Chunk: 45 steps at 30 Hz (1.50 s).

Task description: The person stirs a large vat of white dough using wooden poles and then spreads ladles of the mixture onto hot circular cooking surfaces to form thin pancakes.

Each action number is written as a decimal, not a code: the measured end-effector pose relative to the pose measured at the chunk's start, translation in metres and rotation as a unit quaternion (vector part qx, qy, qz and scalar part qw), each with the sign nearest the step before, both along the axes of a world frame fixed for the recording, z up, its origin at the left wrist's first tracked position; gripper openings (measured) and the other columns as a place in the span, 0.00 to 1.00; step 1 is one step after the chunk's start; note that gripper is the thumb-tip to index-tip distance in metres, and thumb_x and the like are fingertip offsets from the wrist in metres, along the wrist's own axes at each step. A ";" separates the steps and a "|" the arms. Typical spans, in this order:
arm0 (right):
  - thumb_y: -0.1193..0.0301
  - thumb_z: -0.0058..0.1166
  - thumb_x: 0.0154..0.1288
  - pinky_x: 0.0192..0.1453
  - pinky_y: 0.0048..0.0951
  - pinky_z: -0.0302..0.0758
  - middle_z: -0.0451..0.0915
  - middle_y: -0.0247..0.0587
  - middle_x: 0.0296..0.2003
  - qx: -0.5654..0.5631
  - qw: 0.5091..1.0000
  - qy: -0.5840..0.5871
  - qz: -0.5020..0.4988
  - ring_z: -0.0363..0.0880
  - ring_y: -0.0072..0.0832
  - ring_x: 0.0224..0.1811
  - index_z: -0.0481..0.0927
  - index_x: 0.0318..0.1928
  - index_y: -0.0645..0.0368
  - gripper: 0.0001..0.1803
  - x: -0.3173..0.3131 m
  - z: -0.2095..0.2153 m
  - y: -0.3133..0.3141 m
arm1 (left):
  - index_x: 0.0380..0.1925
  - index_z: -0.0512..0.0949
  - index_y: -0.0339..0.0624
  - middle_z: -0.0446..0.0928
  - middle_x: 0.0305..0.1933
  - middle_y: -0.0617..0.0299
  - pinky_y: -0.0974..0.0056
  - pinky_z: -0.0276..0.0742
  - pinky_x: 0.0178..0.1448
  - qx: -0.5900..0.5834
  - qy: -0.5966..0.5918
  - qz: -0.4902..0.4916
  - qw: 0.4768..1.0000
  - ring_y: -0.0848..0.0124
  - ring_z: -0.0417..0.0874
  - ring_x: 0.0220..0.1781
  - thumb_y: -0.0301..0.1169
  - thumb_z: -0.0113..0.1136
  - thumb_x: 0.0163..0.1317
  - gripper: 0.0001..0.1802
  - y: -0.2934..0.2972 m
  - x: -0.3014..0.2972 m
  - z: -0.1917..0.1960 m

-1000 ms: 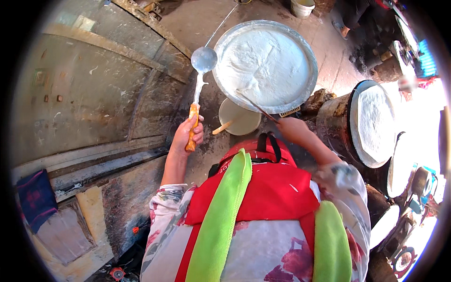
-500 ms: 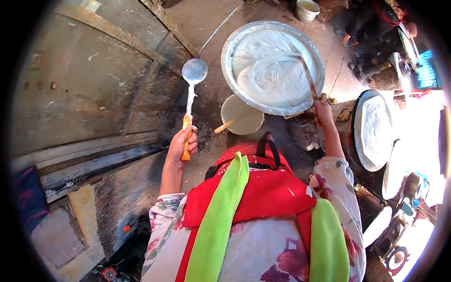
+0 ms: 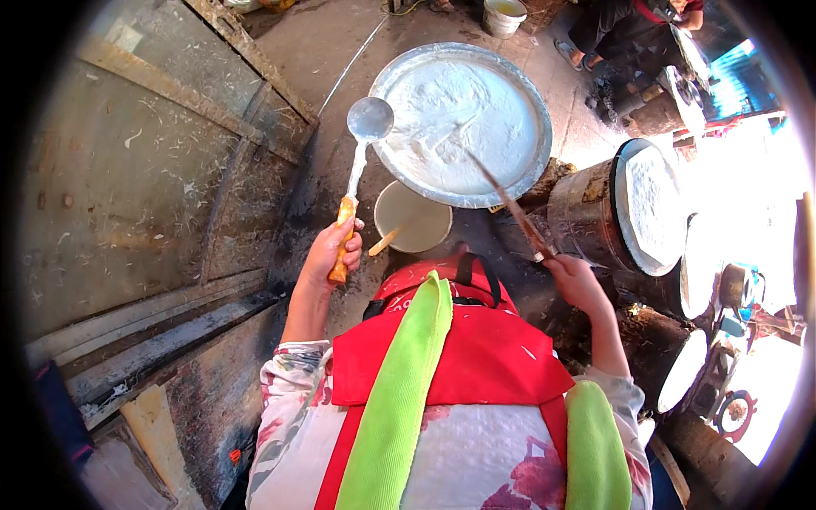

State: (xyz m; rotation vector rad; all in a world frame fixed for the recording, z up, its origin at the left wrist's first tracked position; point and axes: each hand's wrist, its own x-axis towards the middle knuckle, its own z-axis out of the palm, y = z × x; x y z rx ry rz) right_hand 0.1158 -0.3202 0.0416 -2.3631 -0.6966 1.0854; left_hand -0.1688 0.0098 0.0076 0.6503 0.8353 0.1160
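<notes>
— How far along are we?
— Midway, we judge: the wide metal basin (image 3: pixel 545 127) ahead holds white paste (image 3: pixel 484 98), blended, but with ridges left.
— And smaller?
— A round bucket (image 3: pixel 429 238); a smeared metal ladle (image 3: pixel 357 166), our left hand (image 3: pixel 333 251) wrapped round its orange handle (image 3: pixel 347 209); a straight brown stick (image 3: pixel 510 204) reaching the paste, our right hand (image 3: pixel 580 282) curled round its end.

A grey-green panelled wall (image 3: pixel 144 178) stood on the left, scratched and flecked with white, with a worn timber strip (image 3: pixel 161 87) across its upper part and a ledge (image 3: pixel 170 327) along its foot. The brown floor (image 3: pixel 323 34) was stained. Glaring light (image 3: pixel 744 183) washed out the right side, near a blue ribbed panel (image 3: pixel 736 82).
</notes>
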 end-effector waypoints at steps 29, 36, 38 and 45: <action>0.61 0.43 0.64 0.48 0.46 0.72 0.79 0.60 0.36 -0.173 0.970 -0.170 0.003 0.78 0.52 0.43 0.79 0.42 0.62 0.19 0.112 0.017 0.025 | 0.34 0.66 0.40 0.69 0.20 0.64 0.67 0.66 0.17 0.269 0.233 -0.261 0.897 0.75 0.70 0.13 0.40 0.54 0.64 0.15 0.028 0.014 -0.011; 0.68 0.53 0.54 0.39 0.40 0.77 0.82 0.49 0.30 -0.262 0.867 -0.331 0.264 0.82 0.42 0.36 0.81 0.35 0.60 0.11 0.163 0.028 0.006 | 0.31 0.66 0.39 0.67 0.19 0.64 0.65 0.67 0.17 0.285 0.278 -0.419 0.816 0.73 0.70 0.14 0.41 0.52 0.64 0.16 0.040 0.070 -0.025; 0.68 0.55 0.52 0.38 0.39 0.77 0.82 0.47 0.29 -0.282 0.840 -0.345 0.311 0.82 0.40 0.36 0.82 0.33 0.59 0.10 0.177 0.016 0.024 | 0.30 0.66 0.38 0.67 0.18 0.64 0.64 0.67 0.17 0.281 0.285 -0.447 0.800 0.73 0.70 0.14 0.41 0.52 0.64 0.16 0.036 0.089 -0.024; 0.66 0.53 0.52 0.36 0.38 0.78 0.83 0.43 0.28 -0.247 0.793 -0.270 0.487 0.83 0.40 0.33 0.83 0.27 0.56 0.09 0.175 -0.049 0.072 | 0.28 0.70 0.40 0.69 0.18 0.64 0.66 0.67 0.17 0.141 0.306 -0.466 0.818 0.74 0.71 0.16 0.41 0.53 0.63 0.14 0.019 0.139 -0.049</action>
